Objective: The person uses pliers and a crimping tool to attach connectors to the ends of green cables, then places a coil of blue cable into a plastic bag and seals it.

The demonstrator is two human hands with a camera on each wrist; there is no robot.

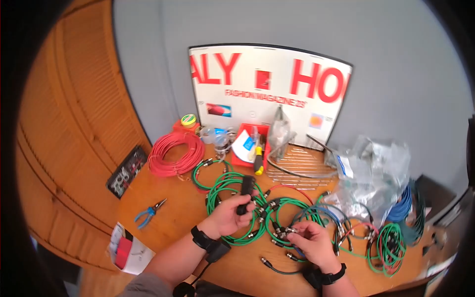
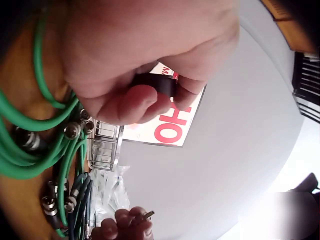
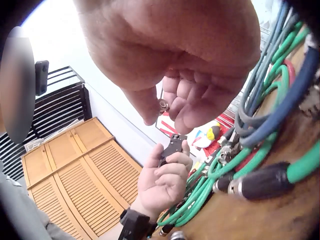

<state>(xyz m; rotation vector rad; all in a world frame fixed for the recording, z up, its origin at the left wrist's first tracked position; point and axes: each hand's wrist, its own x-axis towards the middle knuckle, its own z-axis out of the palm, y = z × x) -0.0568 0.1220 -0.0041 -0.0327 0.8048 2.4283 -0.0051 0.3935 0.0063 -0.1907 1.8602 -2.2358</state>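
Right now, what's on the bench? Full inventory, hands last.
wire coil: 1, red, back left
tape roll: 1, yellow-green, behind coil
pliers: 1, blue-handled, front left
tray: 1, red, back centre
screwdriver: 1, yellow-black, on tray
poster: 1, white with red letters, against wall
plastic bags: several, clear, right
coax cables: many, mostly green, centre
left hand: grips black tool
right hand: pinches metal connector

A black crimping tool (image 1: 244, 194) stands upright, its lower end wrapped by the left hand's fingers (image 1: 236, 208). A small metal connector (image 3: 163, 105) sits pinched between the right hand's fingertips (image 3: 150, 107).
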